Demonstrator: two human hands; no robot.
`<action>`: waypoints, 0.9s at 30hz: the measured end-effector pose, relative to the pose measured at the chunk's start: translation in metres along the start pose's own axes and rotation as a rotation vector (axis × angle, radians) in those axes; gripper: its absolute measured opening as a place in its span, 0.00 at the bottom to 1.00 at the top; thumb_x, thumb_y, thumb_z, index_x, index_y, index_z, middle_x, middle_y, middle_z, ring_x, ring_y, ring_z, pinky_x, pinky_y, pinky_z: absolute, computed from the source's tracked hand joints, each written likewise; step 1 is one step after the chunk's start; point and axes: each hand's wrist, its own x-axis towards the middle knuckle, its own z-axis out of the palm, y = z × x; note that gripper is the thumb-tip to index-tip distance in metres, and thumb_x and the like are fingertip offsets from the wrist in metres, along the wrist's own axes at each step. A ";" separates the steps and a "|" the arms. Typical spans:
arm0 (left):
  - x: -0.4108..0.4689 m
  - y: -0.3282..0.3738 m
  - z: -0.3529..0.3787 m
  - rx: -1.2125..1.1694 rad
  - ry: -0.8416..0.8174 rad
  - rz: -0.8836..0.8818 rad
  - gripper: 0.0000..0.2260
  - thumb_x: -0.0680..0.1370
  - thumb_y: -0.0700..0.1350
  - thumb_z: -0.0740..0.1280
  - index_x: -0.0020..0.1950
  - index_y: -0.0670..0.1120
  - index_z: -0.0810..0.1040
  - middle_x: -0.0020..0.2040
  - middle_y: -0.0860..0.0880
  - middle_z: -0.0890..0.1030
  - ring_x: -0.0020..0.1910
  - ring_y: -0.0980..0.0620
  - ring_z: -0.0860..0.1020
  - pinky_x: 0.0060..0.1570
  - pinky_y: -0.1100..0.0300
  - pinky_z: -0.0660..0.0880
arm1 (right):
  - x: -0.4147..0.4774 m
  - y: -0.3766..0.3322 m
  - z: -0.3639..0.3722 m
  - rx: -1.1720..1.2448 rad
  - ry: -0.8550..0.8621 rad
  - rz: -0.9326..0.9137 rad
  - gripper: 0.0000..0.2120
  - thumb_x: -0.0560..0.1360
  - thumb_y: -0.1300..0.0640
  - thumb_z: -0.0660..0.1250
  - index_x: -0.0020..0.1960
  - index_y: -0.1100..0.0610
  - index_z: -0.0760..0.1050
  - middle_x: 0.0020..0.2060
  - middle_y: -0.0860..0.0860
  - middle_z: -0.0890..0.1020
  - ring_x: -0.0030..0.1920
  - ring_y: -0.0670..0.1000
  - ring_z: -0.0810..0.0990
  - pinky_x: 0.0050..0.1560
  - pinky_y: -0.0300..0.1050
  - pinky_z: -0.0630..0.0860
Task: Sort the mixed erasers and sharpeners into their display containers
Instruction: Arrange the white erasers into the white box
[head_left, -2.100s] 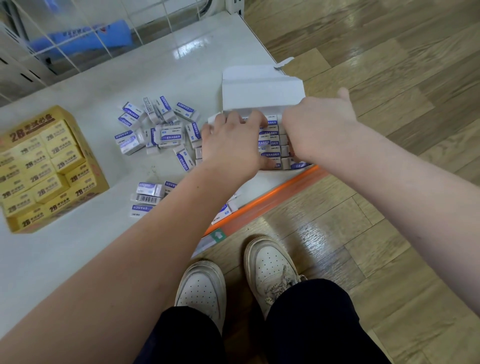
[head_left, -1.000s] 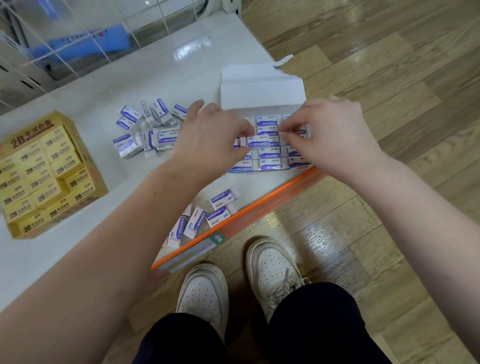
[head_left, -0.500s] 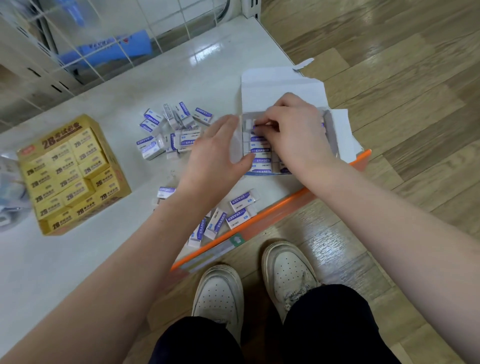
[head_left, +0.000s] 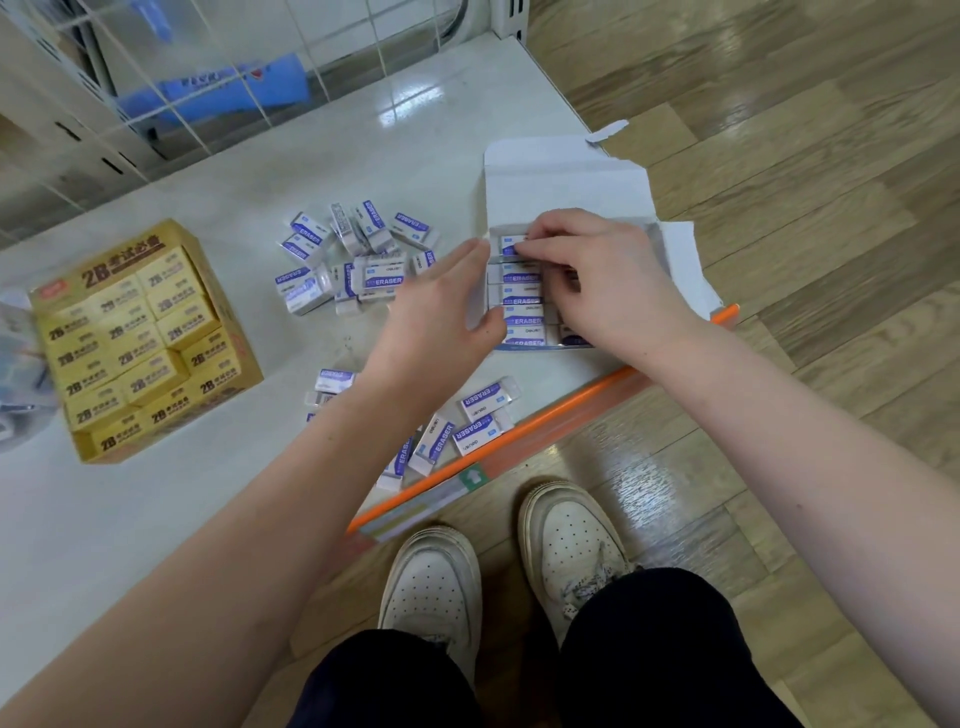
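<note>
A white display box (head_left: 563, 176) with its lid folded back lies near the shelf's front right corner, holding rows of blue-and-white erasers (head_left: 522, 301). My right hand (head_left: 602, 280) lies over the box, its fingertips pinching an eraser (head_left: 511, 244) at the far left corner of the rows. My left hand (head_left: 441, 317) rests flat against the box's left wall with straight fingers. Loose blue-and-white erasers lie in a pile (head_left: 348, 260) left of the box, and several more (head_left: 467, 421) lie near the front edge.
A yellow box of 2B erasers (head_left: 140, 338) stands at the left on the white shelf (head_left: 156, 519). A clear container (head_left: 21, 374) sits at the far left edge. An orange price rail (head_left: 545, 421) runs along the front. Wire mesh stands behind.
My right hand has stayed over the box's far rows, working at the top left eraser. My left hand has kept flat against the box's left side. The camera has moved slightly.
</note>
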 end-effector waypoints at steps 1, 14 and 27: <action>-0.002 0.001 0.000 -0.001 0.012 -0.006 0.21 0.76 0.40 0.65 0.69 0.40 0.70 0.65 0.47 0.76 0.57 0.51 0.76 0.53 0.71 0.65 | 0.000 0.000 -0.002 0.012 -0.033 -0.011 0.16 0.68 0.69 0.59 0.51 0.64 0.81 0.48 0.58 0.82 0.45 0.58 0.82 0.49 0.36 0.68; -0.027 -0.017 -0.027 0.050 0.052 0.008 0.17 0.77 0.40 0.65 0.67 0.46 0.75 0.66 0.51 0.74 0.60 0.63 0.70 0.57 0.84 0.56 | -0.016 -0.022 -0.002 0.045 0.117 0.029 0.19 0.71 0.69 0.60 0.57 0.55 0.80 0.51 0.52 0.81 0.50 0.58 0.75 0.48 0.24 0.56; -0.059 -0.056 -0.048 0.164 -0.047 -0.064 0.18 0.72 0.54 0.64 0.58 0.48 0.79 0.57 0.50 0.79 0.58 0.47 0.75 0.58 0.46 0.72 | -0.012 -0.060 0.023 -0.132 -0.224 -0.159 0.18 0.69 0.45 0.68 0.56 0.52 0.80 0.57 0.48 0.77 0.56 0.56 0.69 0.53 0.54 0.66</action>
